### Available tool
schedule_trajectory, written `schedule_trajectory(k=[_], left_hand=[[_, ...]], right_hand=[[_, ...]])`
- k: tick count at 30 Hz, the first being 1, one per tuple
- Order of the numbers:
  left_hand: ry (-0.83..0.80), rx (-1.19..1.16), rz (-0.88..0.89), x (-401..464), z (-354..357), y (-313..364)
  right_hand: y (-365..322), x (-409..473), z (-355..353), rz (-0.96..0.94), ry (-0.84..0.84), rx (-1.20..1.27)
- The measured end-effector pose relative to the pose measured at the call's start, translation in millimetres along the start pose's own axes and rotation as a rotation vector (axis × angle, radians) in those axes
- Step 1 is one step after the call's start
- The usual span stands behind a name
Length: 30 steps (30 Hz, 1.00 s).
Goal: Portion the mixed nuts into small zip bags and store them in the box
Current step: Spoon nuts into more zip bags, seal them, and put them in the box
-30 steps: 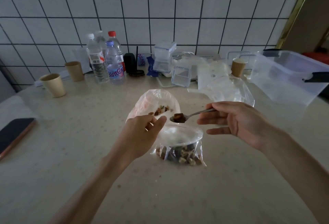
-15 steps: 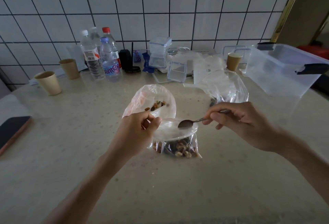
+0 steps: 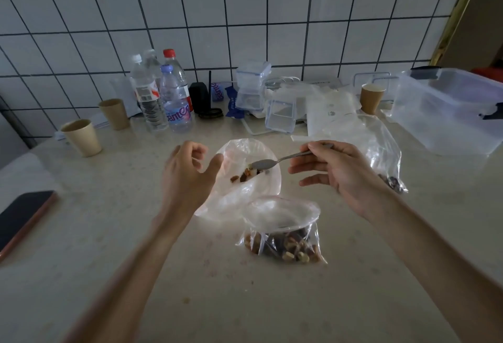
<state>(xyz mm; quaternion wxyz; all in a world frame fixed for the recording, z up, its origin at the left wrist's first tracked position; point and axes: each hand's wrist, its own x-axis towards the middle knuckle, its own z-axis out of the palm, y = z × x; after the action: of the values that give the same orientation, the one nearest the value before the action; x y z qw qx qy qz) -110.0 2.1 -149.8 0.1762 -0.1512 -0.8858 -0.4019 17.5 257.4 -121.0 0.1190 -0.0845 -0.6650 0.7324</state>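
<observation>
Careful: your left hand (image 3: 187,176) hangs loose, gripping nothing, so the zip bag (image 3: 245,179) may sag as your right hand (image 3: 337,171), pinching the spoon (image 3: 268,163), tips nuts.

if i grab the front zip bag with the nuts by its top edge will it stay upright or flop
The front zip bag looks like thin, soft film, so its open top would probably collapse when pinched. The nuts fill only the bottom, so it should hang bottom-heavy and seems light. With the mouth open, tilting it could spill some nuts.
</observation>
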Motion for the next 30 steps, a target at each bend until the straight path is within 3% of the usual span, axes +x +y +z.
schedule_trajectory(k=[5,8,16,23,30], left_hand=[[-0.300,0.168,-0.210,21,23,-13],[-0.287,0.139,-0.189,21,28,-16],[-0.303,-0.215,-0.204,10,31,-7],[-0.219,-0.205,-0.208,12,26,-8],[-0.280,-0.151,-0.209,8,25,-4]], right_hand=[[8,28,21,0.143,-0.062,-0.007],[22,36,29,0.207,-0.115,-0.020],[45,45,34,0.228,-0.104,-0.022],[54,44,27,0.246,0.054,0.047],[55,50,27,0.213,-0.059,0.045]])
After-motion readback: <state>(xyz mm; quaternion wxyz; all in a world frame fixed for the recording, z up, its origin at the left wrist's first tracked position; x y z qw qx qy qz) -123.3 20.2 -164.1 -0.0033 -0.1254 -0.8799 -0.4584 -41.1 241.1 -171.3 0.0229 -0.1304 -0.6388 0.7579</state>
